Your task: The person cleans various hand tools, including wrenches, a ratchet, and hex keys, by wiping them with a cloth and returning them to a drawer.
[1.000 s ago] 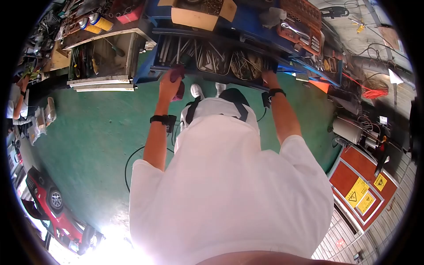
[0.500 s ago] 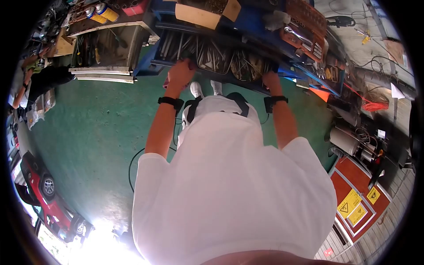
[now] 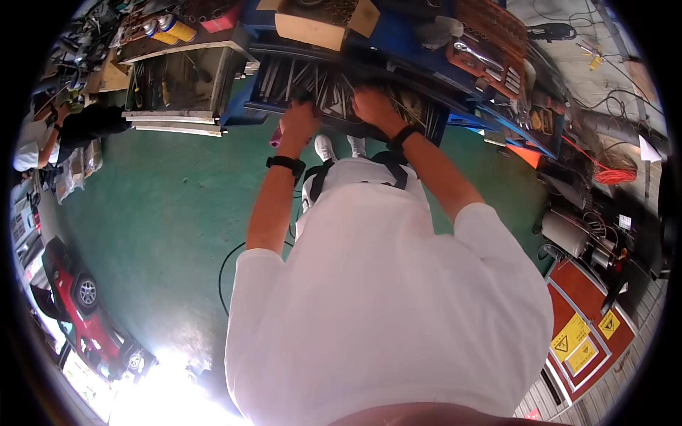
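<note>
My left hand [image 3: 301, 126] is closed at the front edge of an open blue drawer [image 3: 259, 106]. It grips an object with a purple-pink end [image 3: 275, 137]; a dark part [image 3: 302, 94] shows above the fingers, and its kind cannot be made out. Over the middle of the drawer, my right hand [image 3: 376, 112] reaches down among long metal tools [image 3: 332, 96]. Its fingertips are partly hidden, and a thin rod-like piece [image 3: 348, 82] shows beside them. More slim metal pieces [image 3: 408, 106] lie in the drawer's right section.
Above the drawer sit a cardboard box [image 3: 307, 30] and an orange socket set case [image 3: 490, 53]. A second drawer [image 3: 174, 117] with tools juts out at left, below two spray cans [image 3: 177, 28]. A black hose [image 3: 222, 280] lies on the green floor. Another person [image 3: 42, 138] is at far left.
My right hand has moved left from the drawer's right front corner to the tools in its middle. The left hand stays at the front edge, still gripping the purple-pink object.
</note>
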### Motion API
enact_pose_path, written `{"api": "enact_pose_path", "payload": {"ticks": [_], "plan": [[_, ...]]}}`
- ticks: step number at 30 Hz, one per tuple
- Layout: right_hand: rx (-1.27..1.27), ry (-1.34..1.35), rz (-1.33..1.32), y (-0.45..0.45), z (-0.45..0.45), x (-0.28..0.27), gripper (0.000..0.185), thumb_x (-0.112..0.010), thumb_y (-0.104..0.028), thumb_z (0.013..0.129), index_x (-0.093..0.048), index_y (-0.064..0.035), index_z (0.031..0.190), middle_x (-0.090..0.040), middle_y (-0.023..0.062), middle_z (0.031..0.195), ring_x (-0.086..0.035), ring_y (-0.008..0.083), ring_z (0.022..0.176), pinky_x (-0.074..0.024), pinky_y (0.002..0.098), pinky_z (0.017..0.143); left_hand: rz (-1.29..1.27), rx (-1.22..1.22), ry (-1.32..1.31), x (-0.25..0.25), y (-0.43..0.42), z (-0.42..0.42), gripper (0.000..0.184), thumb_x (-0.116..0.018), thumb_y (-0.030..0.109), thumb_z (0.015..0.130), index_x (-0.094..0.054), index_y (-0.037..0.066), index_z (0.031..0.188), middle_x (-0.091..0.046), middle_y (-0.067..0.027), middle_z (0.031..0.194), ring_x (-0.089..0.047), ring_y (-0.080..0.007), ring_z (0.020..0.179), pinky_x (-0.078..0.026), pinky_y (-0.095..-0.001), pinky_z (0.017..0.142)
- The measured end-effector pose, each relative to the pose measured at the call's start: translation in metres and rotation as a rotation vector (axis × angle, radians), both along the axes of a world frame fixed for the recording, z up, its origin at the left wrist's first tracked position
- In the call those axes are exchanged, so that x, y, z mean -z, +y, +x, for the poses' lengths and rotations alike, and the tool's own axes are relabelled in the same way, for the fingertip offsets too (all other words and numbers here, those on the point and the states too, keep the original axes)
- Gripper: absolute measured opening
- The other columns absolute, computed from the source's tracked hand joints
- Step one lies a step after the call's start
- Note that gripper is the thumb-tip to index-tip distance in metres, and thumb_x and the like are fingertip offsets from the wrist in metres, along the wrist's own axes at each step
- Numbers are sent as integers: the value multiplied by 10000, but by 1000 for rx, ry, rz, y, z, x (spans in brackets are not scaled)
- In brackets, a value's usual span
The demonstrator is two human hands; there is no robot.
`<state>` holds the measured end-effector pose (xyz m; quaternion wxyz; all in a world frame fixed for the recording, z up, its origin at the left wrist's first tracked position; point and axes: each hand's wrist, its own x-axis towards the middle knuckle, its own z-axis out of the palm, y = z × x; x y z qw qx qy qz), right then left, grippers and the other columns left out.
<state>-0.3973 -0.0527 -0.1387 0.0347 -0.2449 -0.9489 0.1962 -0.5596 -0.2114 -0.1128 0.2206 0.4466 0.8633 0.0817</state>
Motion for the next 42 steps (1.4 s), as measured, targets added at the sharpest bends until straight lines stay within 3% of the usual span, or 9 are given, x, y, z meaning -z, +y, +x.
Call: {"api": "enact_pose_path", "payload": {"ticks": [10, 15, 18, 20, 25, 30, 32, 35, 42], "plan": [[132, -220, -82, -3, -20, 36, 243, -659, -153, 795, -666, -32, 1006, -682, 214, 981, -671, 389, 884, -556, 485, 772, -114, -127, -82, -5, -17, 7, 364, -552, 403, 863, -642, 120, 1075, -567, -222, 1196, -630, -420, 1024, -528, -520, 855], [114, -171, -186, 1, -13, 29, 269, -653, -191, 813, -656, -19, 1020, -688, 226, 932, -668, 392, 882, -546, 516, 752, 18, -218, -151, -13, -36, 14, 426, -656, 357, 824, -623, 129, 1182, -596, -211, 1189, -621, -439, 1007, -519, -507, 851], [21, -83, -321, 9, -5, 31, 260, -638, -190, 852, -640, -2, 1031, -683, 205, 833, -683, 339, 813, -547, 477, 690, 197, -276, -276, 26, -55, 6, 457, -673, 325, 824, -602, 128, 1230, -595, -211, 1212, -612, -419, 1037, -503, -473, 884], [197, -208, -972, 10, 1, -1, 217, -609, -168, 904, -624, 9, 1028, -679, 162, 796, -680, 264, 744, -540, 397, 658, 294, -326, -325, 39, -66, 4, 503, -686, 324, 819, -581, 122, 1266, -600, -202, 1206, -603, -413, 1062, -499, -471, 894], [38, -126, -882, 12, 41, -70, 237, -569, -167, 957, -603, 27, 1088, -684, 118, 810, -659, 220, 714, -521, 347, 653, 523, -347, -311, -20, -74, 12, 530, -719, 222, 785, -573, 124, 1285, -605, -180, 1188, -597, -393, 1087, -502, -441, 896], [-230, -13, -775, 0, 52, -120, 278, -555, -185, 977, -588, 19, 1163, -679, 159, 907, -651, 243, 798, -507, 354, 723, 606, -80, -168, -89, -60, 27, 527, -715, 125, 710, -616, 155, 1226, -603, -134, 1156, -624, -363, 1012, -541, -424, 823], [-323, 1, -754, -8, 45, -135, 264, -549, -209, 992, -584, -7, 1158, -655, 115, 857, -622, 207, 772, -487, 346, 706, 623, -22, -189, -102, -53, 32, 507, -730, 121, 711, -628, 156, 1206, -607, -124, 1147, -622, -360, 1023, -543, -425, 821], [-308, -168, -810, -2, 34, -180, 268, -516, -217, 1007, -581, -2, 1154, -647, 132, 889, -607, 220, 790, -475, 362, 723, 631, 68, -148, -122, -46, 36, 433, -745, 117, 711, -657, 141, 1134, -625, -95, 1095, -636, -335, 970, -553, -419, 771], [-442, 37, -751, -4, 37, -173, 256, -511, -227, 1010, -580, -20, 1145, -633, 140, 842, -608, 264, 781, -479, 380, 716, 634, 189, -245, -135, -32, 58, 310, -727, 129, 742, -673, 111, 1047, -645, -86, 1010, -629, -293, 910, -549, -392, 730]]}}
